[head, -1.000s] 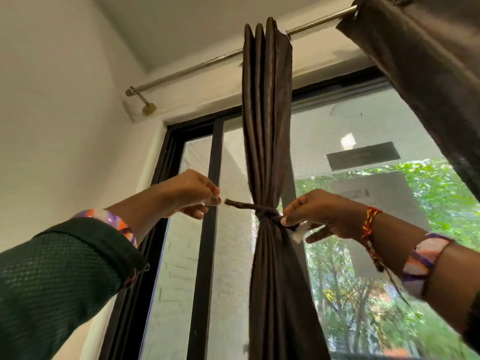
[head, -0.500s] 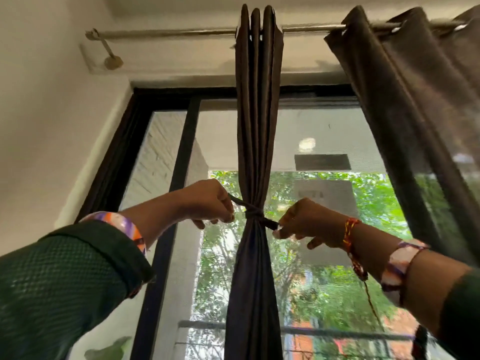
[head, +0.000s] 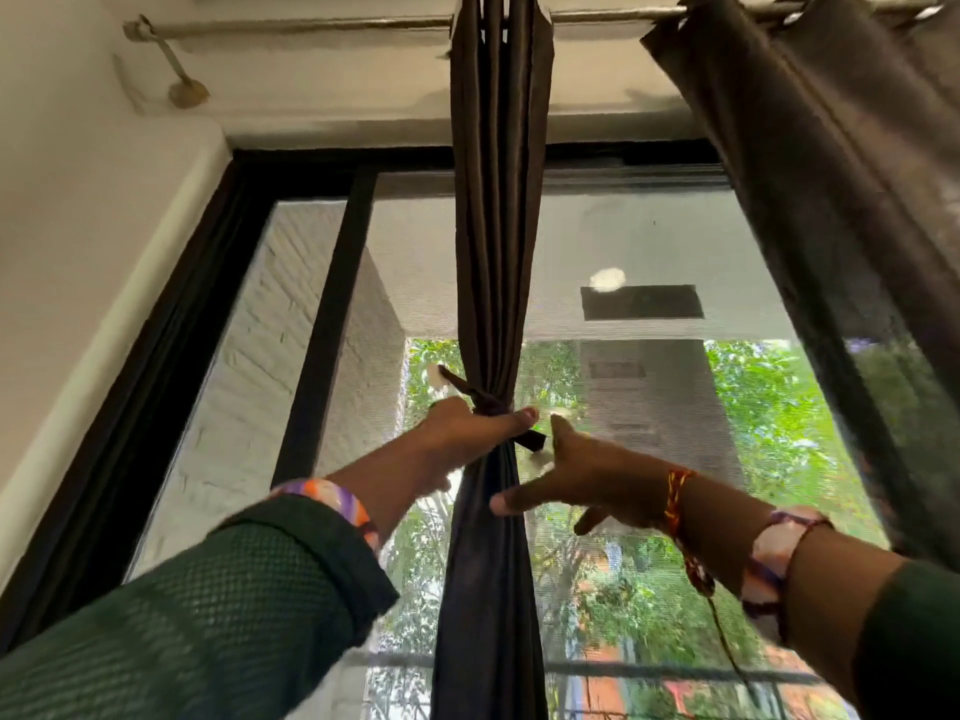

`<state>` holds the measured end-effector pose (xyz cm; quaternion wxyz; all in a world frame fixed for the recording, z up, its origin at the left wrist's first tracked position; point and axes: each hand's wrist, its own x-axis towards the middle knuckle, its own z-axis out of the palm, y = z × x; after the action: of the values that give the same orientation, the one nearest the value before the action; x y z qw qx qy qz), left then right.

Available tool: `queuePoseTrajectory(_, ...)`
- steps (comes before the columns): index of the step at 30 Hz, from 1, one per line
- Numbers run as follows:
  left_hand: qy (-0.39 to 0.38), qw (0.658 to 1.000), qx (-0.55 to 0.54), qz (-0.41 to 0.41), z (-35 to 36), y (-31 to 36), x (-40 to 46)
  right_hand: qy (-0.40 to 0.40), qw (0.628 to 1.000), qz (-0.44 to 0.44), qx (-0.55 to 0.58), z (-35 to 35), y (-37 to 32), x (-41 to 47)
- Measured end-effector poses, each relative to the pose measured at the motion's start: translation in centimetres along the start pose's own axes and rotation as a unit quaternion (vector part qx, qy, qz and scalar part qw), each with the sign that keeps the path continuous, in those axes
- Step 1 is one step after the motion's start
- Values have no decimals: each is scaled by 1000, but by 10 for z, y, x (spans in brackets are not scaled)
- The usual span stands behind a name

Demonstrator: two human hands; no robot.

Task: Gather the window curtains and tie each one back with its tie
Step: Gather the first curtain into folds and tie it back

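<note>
left hand point(head: 462, 433) lies across the gathered curtain point(head: 493, 252) below its knotted tie point(head: 485, 405), grip unclear; right hand point(head: 592, 475) open beside. knot seems done; next, gather the other curtain point(head: 810, 148)

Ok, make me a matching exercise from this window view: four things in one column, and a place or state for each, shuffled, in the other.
Things
1. middle curtain
2. right curtain
3. curtain rod
4. right hand

Places or states
A. runs across the top of the view
B. open, fingers spread
C. gathered, knotted round by its tie
D. hangs ungathered, no tie showing

Pairs: 1-C, 2-D, 3-A, 4-B
</note>
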<state>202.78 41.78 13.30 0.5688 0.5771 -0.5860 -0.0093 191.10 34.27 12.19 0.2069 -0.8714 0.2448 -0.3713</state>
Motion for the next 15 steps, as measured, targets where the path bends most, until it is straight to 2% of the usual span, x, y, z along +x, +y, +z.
queuePoseTrajectory(2, 45, 999, 11, 17, 7, -12, 19, -8, 998, -45, 35, 14, 12, 15)
queuePoseTrajectory(4, 83, 996, 37, 27, 9, -26, 37, 0, 987, -103, 124, 30, 22, 31)
queuePoseTrajectory(7, 124, 989, 62, 46, -1, -45, 59, 49, 970, -168, 168, 63, 27, 62)
queuePoseTrajectory(11, 183, 972, 123, 77, -46, -74, 76, 114, 961, -224, 120, 114, 6, 105)
queuePoseTrajectory(15, 236, 952, 172, 94, -129, -106, 91, 152, 947, -279, 51, 172, -49, 144)
